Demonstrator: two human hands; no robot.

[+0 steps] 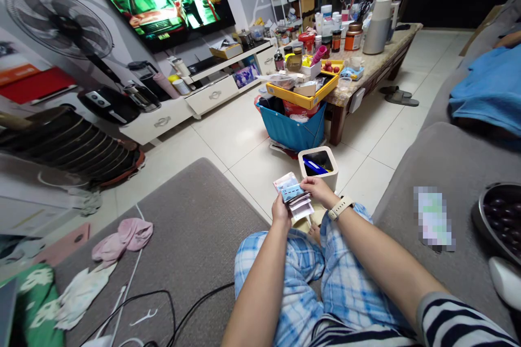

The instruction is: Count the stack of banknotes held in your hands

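In the head view my left hand [281, 210] is closed round the near left edge of a small bundle of cards and papers. A light blue card [291, 192] with a dark dashed line lies on top of it. Pinkish paper [285, 180] sticks out at the far side, and pale slips [302, 208] fan out at the near side. My right hand [318, 191], above a beige wrist strap, pinches the card's right end. Just beyond the hands stands a cream bin [332, 178] with a blue item inside. The fingertips are partly hidden.
A loaded coffee table [376, 65] and a full blue basket [291, 129] stand ahead. Grey sofa seats [203, 227] flank my legs; a black cable [203, 298] and pink cloth [124, 238] lie left. A bowl of dark round fruit [504, 222] and a blurred item sit right.
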